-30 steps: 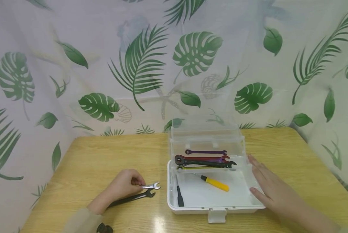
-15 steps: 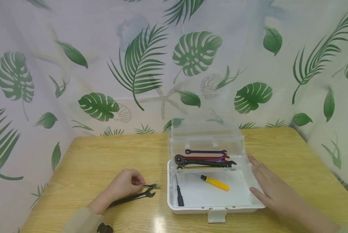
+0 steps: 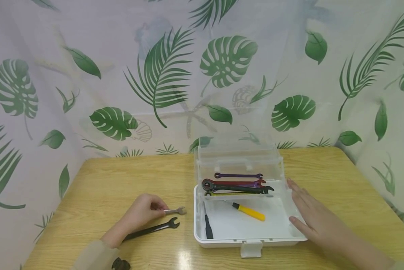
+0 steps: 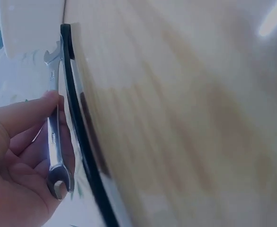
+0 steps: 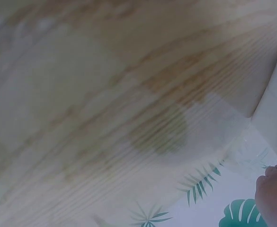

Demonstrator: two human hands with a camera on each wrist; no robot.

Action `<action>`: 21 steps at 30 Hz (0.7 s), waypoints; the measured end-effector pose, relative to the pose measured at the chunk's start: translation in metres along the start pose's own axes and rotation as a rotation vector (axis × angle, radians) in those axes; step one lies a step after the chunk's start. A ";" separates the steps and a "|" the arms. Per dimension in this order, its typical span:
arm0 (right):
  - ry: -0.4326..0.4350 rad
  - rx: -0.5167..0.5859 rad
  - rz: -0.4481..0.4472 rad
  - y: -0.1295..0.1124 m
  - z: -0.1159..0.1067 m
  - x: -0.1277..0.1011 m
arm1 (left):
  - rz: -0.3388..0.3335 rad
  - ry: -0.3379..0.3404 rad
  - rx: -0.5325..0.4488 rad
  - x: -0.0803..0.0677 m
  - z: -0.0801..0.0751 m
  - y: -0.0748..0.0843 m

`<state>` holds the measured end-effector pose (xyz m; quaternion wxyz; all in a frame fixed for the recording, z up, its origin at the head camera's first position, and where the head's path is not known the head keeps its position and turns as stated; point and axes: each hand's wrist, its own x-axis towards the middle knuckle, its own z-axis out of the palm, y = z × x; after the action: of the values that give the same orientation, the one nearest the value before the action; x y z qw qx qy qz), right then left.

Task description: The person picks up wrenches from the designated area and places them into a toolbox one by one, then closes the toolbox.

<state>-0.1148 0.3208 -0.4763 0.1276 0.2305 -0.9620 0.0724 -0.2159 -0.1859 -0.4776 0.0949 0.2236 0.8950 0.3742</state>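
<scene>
My left hand (image 3: pixel 142 212) pinches a silver double open-end wrench (image 3: pixel 176 211) between thumb and fingers, left of the toolbox. Both its ends show in the left wrist view, with the wrench (image 4: pixel 54 137) lying across the fingers. A larger black wrench (image 3: pixel 151 229) lies on the table just below that hand. My right hand (image 3: pixel 318 221) rests with straight fingers against the right side of the white toolbox (image 3: pixel 222 244). Inside the toolbox lie a yellow-handled screwdriver (image 3: pixel 252 213) and a black screwdriver (image 3: pixel 208 228).
Purple (image 3: pixel 237 175), red, black (image 3: pixel 242 188) and yellow wrenches lie in the toolbox's clear upper tray. Its clear lid (image 3: pixel 237 144) stands raised at the back. The latch (image 3: pixel 251 249) hangs at the front. A small dark object (image 3: pixel 121 264) sits by the left sleeve.
The silver wrench has been turned in my left fingers, passing edge-on half a second ago, and sits slightly higher, further from the black wrench. My right hand stays at the toolbox.
</scene>
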 end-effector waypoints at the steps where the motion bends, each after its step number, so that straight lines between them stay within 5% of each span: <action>1: 0.005 -0.002 -0.004 0.000 0.000 0.000 | -0.003 0.003 0.000 0.000 -0.001 0.001; 9: 0.006 -0.006 -0.005 0.001 -0.002 0.001 | -0.044 0.056 0.048 0.003 -0.011 0.014; 21: 0.040 0.004 -0.027 0.001 0.000 0.001 | -0.019 0.121 0.135 0.013 -0.037 0.034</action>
<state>-0.1159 0.3214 -0.4762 0.1474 0.2422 -0.9558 0.0773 -0.2289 -0.1814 -0.4272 0.0287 0.1979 0.9243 0.3250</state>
